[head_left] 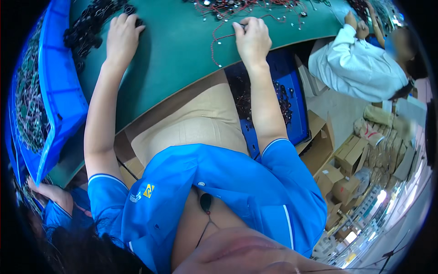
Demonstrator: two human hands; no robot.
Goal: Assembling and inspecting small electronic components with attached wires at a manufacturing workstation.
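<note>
Hands on green mat (182,55), both reaching fwd. Left hand (122,35): fingers loosely curled, palm down, tips resting on the edge of a black parts pile (89,32) at the mat's far-left corner; can't tell if it grips any piece. Right hand (252,39): fingers drawn together, thumb and forefinger pinching a red wire (218,43) near the mat's far-middle. The wire is thin, loops from the pinch back toward the mat's near edge, w/ small pale bits along it. Beyond the right hand, at the mat's far edge, a tangle of more red wires (246,7) w/ small metal parts.

Blue bin (59,91) stands tilted just off the mat's left side, holding green-brown wire bundles. Under the mat's near edge, right of centre, a blue tray (292,109) w/ dark small parts; right forearm crosses over it. Cardboard boxes (351,155) stacked well off the mat's right. Another person in a white coat (356,68) works at the mat's far-right end; a 2nd person's hand (45,189) shows below the bin.
</note>
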